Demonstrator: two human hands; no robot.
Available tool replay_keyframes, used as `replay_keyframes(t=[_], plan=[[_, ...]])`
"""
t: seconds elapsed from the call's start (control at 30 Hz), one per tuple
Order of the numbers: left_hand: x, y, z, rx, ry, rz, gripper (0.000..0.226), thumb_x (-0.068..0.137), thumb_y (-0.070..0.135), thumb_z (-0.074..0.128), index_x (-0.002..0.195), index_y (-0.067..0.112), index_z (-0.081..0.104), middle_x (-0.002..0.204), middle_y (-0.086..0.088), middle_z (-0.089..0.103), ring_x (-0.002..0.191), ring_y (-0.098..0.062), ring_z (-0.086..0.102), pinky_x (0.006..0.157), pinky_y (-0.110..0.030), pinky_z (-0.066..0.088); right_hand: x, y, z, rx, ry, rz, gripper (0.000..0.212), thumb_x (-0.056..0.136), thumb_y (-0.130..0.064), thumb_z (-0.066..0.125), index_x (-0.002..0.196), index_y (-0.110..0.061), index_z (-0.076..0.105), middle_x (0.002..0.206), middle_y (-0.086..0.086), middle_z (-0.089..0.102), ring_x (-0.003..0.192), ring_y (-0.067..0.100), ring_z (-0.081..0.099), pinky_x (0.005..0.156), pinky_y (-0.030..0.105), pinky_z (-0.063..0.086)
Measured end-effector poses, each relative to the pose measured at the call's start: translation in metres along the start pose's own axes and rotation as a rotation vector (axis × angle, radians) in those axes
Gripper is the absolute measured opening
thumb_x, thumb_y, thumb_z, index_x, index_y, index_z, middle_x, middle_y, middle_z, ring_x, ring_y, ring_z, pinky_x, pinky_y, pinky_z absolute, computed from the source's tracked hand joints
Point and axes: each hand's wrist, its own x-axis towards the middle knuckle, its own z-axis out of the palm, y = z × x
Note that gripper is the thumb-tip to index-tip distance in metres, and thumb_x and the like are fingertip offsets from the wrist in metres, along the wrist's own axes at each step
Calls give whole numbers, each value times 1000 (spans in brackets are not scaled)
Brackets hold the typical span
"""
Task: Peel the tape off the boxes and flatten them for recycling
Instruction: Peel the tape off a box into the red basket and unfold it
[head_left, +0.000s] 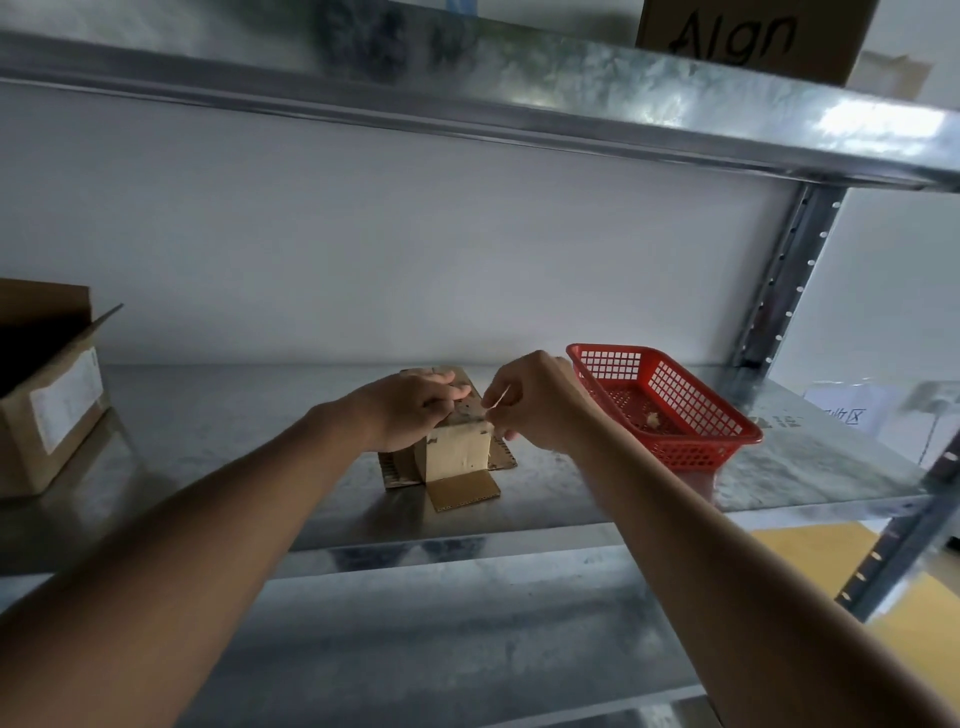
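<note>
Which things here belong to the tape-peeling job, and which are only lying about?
Job:
- small brown cardboard box
- thin clear tape strip
- left hand
- right hand
- red plastic mesh basket

Lying about:
- large open cardboard box
- printed brown carton above

Both bare arms reach forward to the small brown cardboard box (457, 447).

The left hand (410, 413) lies palm-down on top of the box, fingers curled over its upper edge, wrist level and forearm stretched straight. The right hand (535, 400) hovers just right of the box's top corner, wrist bent down, thumb and forefinger pinching a thin pale tape strip (496, 404).
</note>
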Motion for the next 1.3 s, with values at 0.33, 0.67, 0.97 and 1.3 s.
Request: replay_keyframes(t=[0.33,0.67,0.97,1.3], plan=[[5,17,-15,226,-53,-65,48,110,47,24,157,45,35,162,0,33,144,-30,29,115,-47,32,-7,14,-5,319,-71,173,18,93,-11,75,110,-6,75,90,9,77,75,13,76,61,15,56],[5,20,-11,190,56,-84,47,103,64,31,148,54,43,134,4,42,124,-21,33,94,-40,43,0,36,5,-75,157,50,12,85,-21,85,95,-28,83,109,0,70,93,17,67,72,29,57],[8,20,-14,84,18,-114,45,101,67,33,144,60,45,124,8,40,124,-20,30,109,-44,38,5,48,18,290,213,77,27,84,-12,84,96,-36,80,75,-17,76,71,2,72,69,24,60],[7,21,-13,60,13,-122,47,101,67,34,146,57,45,129,7,42,126,-20,29,111,-45,36,12,41,22,279,263,148,16,80,-20,88,90,-28,78,104,-9,72,80,8,74,72,28,57]])
